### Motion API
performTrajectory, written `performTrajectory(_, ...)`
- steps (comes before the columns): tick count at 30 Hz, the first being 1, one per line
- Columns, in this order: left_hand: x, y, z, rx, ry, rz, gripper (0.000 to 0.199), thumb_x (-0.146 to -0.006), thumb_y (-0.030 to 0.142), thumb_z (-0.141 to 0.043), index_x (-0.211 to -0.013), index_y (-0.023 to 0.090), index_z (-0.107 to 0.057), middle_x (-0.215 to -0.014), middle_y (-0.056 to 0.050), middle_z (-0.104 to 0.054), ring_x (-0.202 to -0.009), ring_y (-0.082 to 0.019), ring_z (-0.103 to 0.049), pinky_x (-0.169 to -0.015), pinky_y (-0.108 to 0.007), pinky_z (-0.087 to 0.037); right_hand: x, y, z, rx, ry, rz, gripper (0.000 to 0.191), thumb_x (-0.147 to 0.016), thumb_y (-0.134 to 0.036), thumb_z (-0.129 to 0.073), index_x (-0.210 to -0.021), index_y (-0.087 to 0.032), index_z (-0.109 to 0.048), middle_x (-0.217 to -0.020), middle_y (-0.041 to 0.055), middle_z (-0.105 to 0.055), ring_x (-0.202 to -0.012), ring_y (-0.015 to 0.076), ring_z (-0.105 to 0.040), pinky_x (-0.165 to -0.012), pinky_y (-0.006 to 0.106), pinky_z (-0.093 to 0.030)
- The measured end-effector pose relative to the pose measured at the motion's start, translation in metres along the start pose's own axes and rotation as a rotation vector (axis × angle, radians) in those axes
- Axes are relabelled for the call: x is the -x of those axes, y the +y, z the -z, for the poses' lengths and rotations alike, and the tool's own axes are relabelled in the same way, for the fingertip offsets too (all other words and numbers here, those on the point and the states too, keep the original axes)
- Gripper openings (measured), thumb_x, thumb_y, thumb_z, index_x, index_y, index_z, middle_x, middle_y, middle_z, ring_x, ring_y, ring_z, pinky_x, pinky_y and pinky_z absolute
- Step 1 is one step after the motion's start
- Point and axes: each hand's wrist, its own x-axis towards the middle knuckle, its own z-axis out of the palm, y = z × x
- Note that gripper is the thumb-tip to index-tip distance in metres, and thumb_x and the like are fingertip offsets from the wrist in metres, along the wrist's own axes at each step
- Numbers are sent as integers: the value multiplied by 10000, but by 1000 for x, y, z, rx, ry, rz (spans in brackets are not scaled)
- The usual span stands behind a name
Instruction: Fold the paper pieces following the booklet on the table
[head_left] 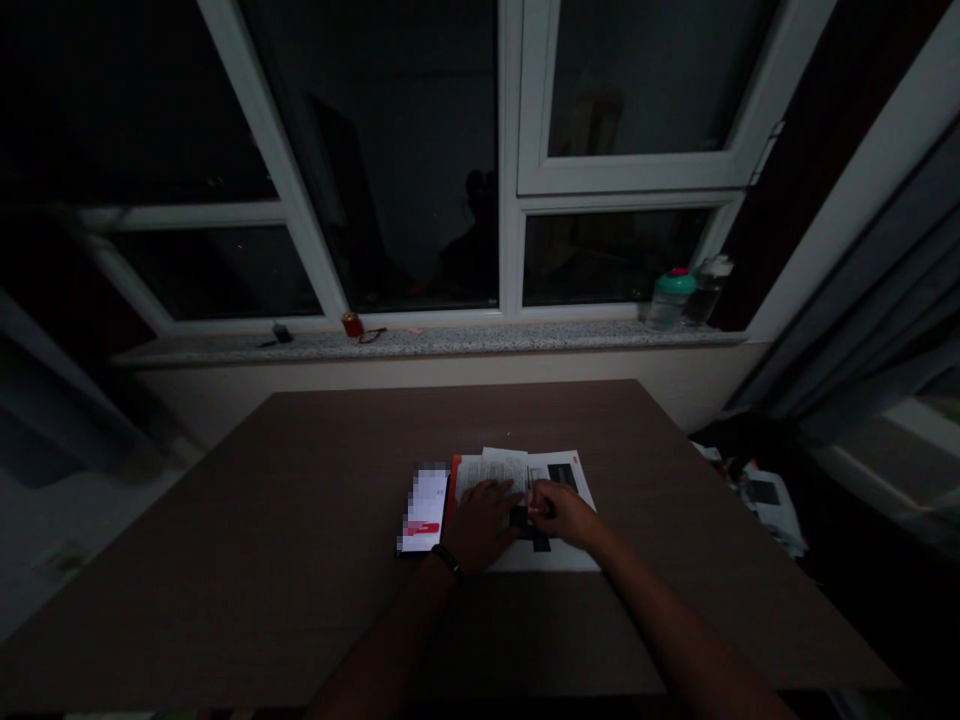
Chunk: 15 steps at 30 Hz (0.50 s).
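Note:
My left hand [481, 525], with a dark band on the wrist, lies flat with its fingers spread over the left part of an open booklet [574, 555]. The booklet shows printed text and dark pictures. Under my left fingertips a pale sheet of paper [504, 460] juts past the top edge. My right hand [566, 512] is closed, its fingers curled together just above the middle of the pages; what they grip is too dark to make out. Left of the booklet, a phone [424, 505] with a lit screen lies close to my left hand.
A brown table [300, 560] bears these things. Behind it runs a speckled windowsill [465, 340] with a small reddish jar [352, 325], a small dark object [282, 332], a teal-lidded bottle [671, 300] and a clear bottle [707, 290]. Bags [772, 505] stand beyond the table's right edge.

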Motion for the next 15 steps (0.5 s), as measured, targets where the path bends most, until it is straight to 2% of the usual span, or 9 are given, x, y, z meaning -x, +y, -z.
performTrajectory(4,-1,-2,-3,-8,4,0,547,-873,332,-611,-1386,335,-420,-1490,4,-387,-1346,-283,-332,-1081,-498,-309,-6,3,-1,34,51,-17,167,-684,-83,-600,-722,-202,-489,-721,-30,-550,-648,125,-498,-586,209,-341)
performTrajectory(9,0,-6,-5,-5,-1,-27,519,-871,298,-602,-1365,324,-446,-1508,3,-356,-1365,-279,-302,-1094,-496,-294,-16,8,-2,31,159,-37,114,-742,-114,-570,-742,-203,-498,-735,-19,-564,-655,133,-514,-609,224,-366)
performTrajectory(15,1,-6,-5,5,26,-23,534,-845,302,-639,-1349,327,-465,-1483,-6,-384,-1346,-281,-329,-1089,-489,-306,-2,2,-1,-24,36,-5,171,-708,-96,-615,-705,-203,-480,-704,-30,-543,-630,123,-493,-567,206,-340)
